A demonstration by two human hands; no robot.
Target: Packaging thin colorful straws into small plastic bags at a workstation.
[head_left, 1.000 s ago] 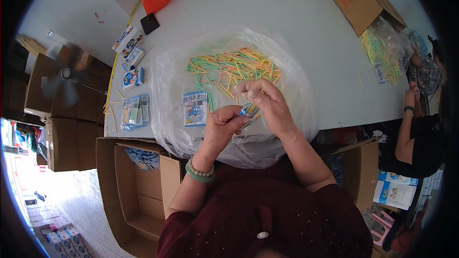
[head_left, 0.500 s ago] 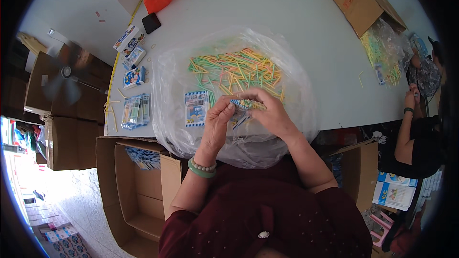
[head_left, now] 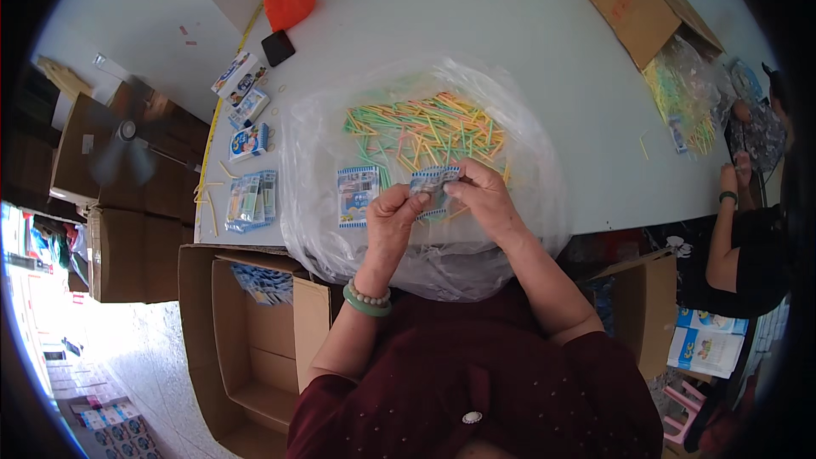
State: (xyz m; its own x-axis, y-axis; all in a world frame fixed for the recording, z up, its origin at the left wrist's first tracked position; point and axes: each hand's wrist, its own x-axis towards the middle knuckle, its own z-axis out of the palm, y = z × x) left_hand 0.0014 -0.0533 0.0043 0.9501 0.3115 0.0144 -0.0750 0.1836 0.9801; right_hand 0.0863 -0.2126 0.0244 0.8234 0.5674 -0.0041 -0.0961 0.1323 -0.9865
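Note:
Between my two hands is a small blue-and-white printed packet (head_left: pixel 435 178), its striped top edge facing away from me. My left hand (head_left: pixel 394 211) pinches its left side, and my right hand (head_left: pixel 483 200) pinches its right side. Another flat packet (head_left: pixel 358 195) lies just left of my left hand on the clear plastic bag (head_left: pixel 310 149). Beyond my hands, a loose heap of thin yellow, green and pink sticks (head_left: pixel 433 129) is spread on that plastic. Part of a striped packet edge shows under the held one; how the two relate is hard to tell.
A stack of packets (head_left: pixel 252 200) and small printed boxes (head_left: pixel 248 141) line the table's left side. Open cardboard boxes (head_left: pixel 255 331) stand below the front edge. At right, a person (head_left: pixel 731 246) works near a tipped carton (head_left: pixel 650 4) and more sticks.
The held packet has turned from bunched, with stick ends showing at its mouth, to spread flat between my fingers. My right hand has shifted to its right edge.

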